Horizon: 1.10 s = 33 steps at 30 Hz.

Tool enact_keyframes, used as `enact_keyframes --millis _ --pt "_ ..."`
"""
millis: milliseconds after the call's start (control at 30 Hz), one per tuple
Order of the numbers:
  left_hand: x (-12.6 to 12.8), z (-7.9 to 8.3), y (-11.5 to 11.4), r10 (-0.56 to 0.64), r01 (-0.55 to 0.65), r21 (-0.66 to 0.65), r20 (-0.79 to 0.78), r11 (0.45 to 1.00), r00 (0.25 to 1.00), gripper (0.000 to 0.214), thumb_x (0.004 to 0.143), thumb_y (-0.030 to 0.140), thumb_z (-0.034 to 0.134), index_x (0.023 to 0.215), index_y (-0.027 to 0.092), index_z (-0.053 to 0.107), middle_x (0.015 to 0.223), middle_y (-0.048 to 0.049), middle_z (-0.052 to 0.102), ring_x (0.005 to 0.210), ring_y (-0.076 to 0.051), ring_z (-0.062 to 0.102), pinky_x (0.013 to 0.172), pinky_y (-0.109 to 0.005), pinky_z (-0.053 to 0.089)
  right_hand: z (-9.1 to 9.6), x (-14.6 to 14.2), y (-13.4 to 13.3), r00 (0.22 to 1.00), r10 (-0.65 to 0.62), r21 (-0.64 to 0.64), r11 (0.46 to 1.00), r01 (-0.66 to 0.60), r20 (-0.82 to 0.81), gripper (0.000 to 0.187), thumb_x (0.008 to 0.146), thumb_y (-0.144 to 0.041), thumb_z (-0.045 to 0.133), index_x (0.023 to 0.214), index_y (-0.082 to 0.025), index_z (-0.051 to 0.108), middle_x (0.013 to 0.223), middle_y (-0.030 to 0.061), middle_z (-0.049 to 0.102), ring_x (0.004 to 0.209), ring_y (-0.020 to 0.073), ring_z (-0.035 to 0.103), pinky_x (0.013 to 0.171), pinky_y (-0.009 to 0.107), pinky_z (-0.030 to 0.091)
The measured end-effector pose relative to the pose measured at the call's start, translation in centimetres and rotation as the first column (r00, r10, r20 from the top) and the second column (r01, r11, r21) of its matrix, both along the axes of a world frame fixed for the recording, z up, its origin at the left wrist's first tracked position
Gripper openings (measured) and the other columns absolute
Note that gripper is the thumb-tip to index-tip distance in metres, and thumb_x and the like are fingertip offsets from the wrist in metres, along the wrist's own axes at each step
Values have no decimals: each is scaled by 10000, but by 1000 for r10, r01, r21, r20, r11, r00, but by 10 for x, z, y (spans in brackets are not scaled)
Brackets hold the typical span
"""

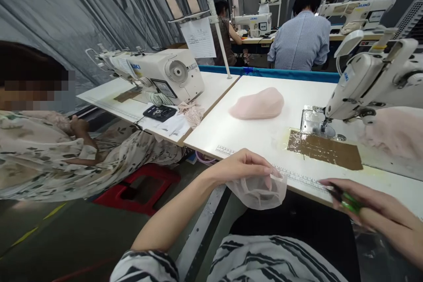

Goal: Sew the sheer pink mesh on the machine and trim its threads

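My left hand is closed on a small piece of sheer pale pink fabric, which hangs below the front edge of the white sewing table. My right hand grips a green-handled thread snipper at the table edge, to the right of the fabric. A pile of the same pink fabric lies further back on the table. A white sewing machine stands at the right, its needle over a metal plate beside a brown taped patch.
Another pink fabric heap lies behind the machine. To the left, a person in a floral dress sits by a second table with a sewing machine. A red stool stands on the floor. More workers sit at the back.
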<state>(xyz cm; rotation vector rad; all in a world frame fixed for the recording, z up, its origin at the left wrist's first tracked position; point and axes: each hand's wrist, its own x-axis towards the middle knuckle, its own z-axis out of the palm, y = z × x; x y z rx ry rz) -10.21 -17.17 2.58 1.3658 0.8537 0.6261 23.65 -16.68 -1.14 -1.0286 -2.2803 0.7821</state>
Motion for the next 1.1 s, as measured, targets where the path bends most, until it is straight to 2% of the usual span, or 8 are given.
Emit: enact_keyframes --millis 33,100,200,367,567,933,1000,1100 --pt "2 1 0 -16 17 3 -14 1000 1000 221 873 328 627 929 154 751 890 -67 738 978 -180 654 914 -273 482 6 -18 -3 998 57 -80 995 -56 13 394 968 -367 413 1357 -371 472 1169 14 665 976 229 668 729 307 594" --pt "5 4 0 -47 48 13 -43 999 998 212 876 325 624 891 161 758 933 -62 736 991 -173 649 924 -263 474 20 -49 -3 994 88 -111 991 -80 62 467 937 -398 496 1397 -369 419 1238 28 619 1060 242 628 801 334 575" --pt "8 7 -1 -70 71 15 -56 997 996 209 881 321 619 914 169 760 969 -60 732 999 -174 647 927 -262 472 33 -76 3 976 195 42 979 -200 101 452 964 -360 447 1414 -340 403 1166 54 635 970 235 646 762 351 560" --pt "9 9 -2 -75 75 -2 -77 997 994 218 888 329 606 902 176 761 957 -54 733 987 -173 643 863 -245 492 34 -78 11 943 280 172 935 -311 182 447 979 -311 406 1426 -313 390 1023 57 666 821 221 669 653 323 544" --pt "11 9 0 -103 103 5 -73 995 992 222 892 322 597 867 183 768 1019 -51 721 922 -154 640 818 -224 488 40 -85 12 918 345 96 925 -368 196 381 990 -305 392 1367 -312 446 970 50 660 741 193 653 582 288 492" --pt "13 5 3 -156 157 18 -49 987 987 219 907 291 582 876 179 767 932 -45 725 922 -151 634 814 -217 465 39 -84 14 901 381 42 917 -398 208 393 997 -312 371 1383 -351 437 1034 47 659 823 207 659 634 306 506" --pt "13 5 3 -152 154 15 -59 988 987 214 907 294 583 907 179 763 904 -43 726 925 -151 634 799 -212 466 40 -85 14 925 334 29 938 -344 180 387 1001 -322 350 1373 -332 459 1050 49 663 857 210 658 653 312 515" --pt "13 3 5 -140 140 8 -62 990 988 207 898 286 595 990 169 739 859 -48 723 924 -153 632 767 -211 470 44 -89 13 982 160 -19 987 -159 104 384 973 -401 414 1323 -289 526 1095 60 661 906 222 648 642 301 530"
